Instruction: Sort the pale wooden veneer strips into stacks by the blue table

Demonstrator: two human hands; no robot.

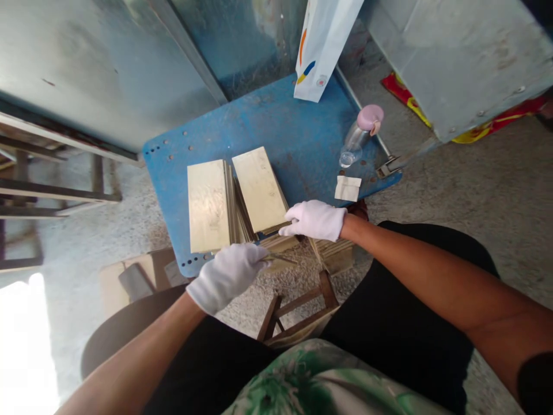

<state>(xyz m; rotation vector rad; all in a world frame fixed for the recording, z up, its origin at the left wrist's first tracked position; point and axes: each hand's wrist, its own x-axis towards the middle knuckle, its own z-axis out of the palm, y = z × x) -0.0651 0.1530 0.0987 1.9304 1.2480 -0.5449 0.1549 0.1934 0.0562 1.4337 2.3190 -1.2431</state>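
Observation:
My left hand (231,274), in a white glove, is closed around one end of a thin tan strip (281,259) that points right below the stacks. My right hand (314,220), also gloved, has its fingers spread at the lower right corner of a stack of pale yellow metal-looking plates (260,190). Whether they press on the top plate is hard to see. To the left of it lies a second stack of similar plates (209,206), its layers leaning to the right. Both stacks rest on a blue table (298,132).
At the table's right side are a clear bottle with a pink lid (356,135) and a folded white paper (348,188). A white bag (322,52) stands at the back. Lower down are more stacked plates (334,253) and a wooden stool (298,308). A metal cabinet (466,63) is at right.

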